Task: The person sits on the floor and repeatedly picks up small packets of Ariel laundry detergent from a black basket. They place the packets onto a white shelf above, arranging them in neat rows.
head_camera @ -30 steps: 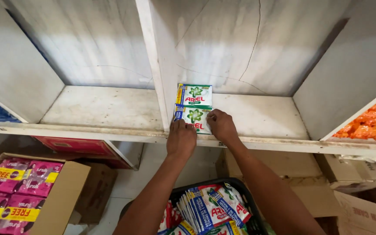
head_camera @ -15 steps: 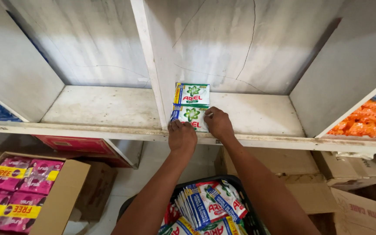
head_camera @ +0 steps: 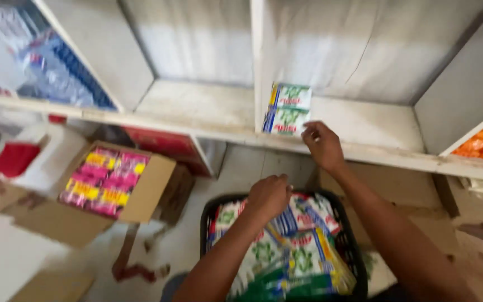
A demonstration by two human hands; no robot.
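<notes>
While your right hand [head_camera: 322, 146] rests open-fingered on the green sachets [head_camera: 286, 109] stacked against the shelf [head_camera: 364, 126] divider, likely steadying them, your left hand [head_camera: 269, 196] dips curled into the black basket [head_camera: 211, 215]; blur hides whether it holds a packet.

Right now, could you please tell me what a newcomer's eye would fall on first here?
Probably the green and white sachets lying on the white shelf beside its upright divider, with the right hand at their edge. Below, the left hand reaches over a black basket crammed with similar sachets.
</notes>
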